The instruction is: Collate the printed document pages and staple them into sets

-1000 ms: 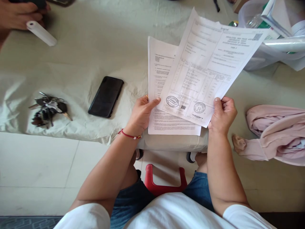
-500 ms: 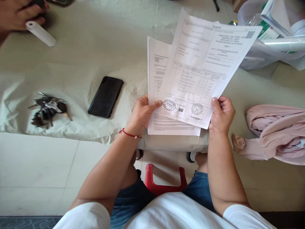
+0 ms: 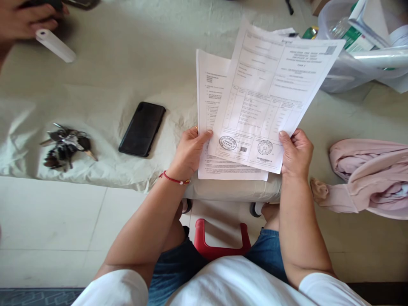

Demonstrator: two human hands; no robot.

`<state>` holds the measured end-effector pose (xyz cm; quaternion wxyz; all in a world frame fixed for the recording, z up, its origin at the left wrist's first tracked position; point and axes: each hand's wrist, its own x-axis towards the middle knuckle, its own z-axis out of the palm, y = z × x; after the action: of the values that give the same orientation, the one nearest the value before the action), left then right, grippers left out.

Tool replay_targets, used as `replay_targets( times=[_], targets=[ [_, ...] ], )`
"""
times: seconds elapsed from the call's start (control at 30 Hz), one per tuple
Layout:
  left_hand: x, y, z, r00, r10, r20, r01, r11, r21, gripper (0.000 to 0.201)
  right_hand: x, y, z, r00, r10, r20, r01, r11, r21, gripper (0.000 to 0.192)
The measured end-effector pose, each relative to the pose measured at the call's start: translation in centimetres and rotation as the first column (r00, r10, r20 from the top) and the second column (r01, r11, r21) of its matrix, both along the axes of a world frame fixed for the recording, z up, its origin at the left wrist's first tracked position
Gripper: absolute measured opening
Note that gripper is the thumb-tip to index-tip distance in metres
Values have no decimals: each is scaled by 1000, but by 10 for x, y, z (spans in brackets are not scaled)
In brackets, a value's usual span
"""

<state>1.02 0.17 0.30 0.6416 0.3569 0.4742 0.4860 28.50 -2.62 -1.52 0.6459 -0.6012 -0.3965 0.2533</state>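
Observation:
My right hand [image 3: 298, 151] pinches the lower right edge of a printed, stamped sheet [image 3: 264, 97], thumb on top. That sheet lies at a slant over a stack of printed papers [image 3: 212, 76]. My left hand [image 3: 191, 148], a red bracelet at its wrist, is closed on the left edge of the stack. Its thumb rests on top of the stack, just left of the stamped sheet. Two round stamps show near the sheet's bottom edge. The fingers of both hands are partly hidden beneath the paper.
A black phone [image 3: 142, 129] and a bunch of keys [image 3: 66, 144] lie left on the covered table [image 3: 105, 55]. Beyond them are a white roll [image 3: 55, 44] and another person's hand [image 3: 28, 21]. At right are a plastic tub [image 3: 338, 76] and pink cloth [image 3: 372, 176]. A red stool [image 3: 204, 246] stands below.
The stamped sheet has shifted slightly down and left with my right hand. My left thumb has drawn back left, off the sheet's edge. The other person's hand has moved slightly.

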Motion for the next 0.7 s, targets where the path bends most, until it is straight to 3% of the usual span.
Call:
replay_targets(
  times=[0.33,0.7],
  targets=[
    [2,1,6,1000,29,2,-29,999,-32,31,7,0,-5,997,61,56,-62,998,16,43],
    [0,4,-2,998,60,-26,-61,997,-43,22,15,1,-9,990,-17,141,10,999,50,36]
  ],
)
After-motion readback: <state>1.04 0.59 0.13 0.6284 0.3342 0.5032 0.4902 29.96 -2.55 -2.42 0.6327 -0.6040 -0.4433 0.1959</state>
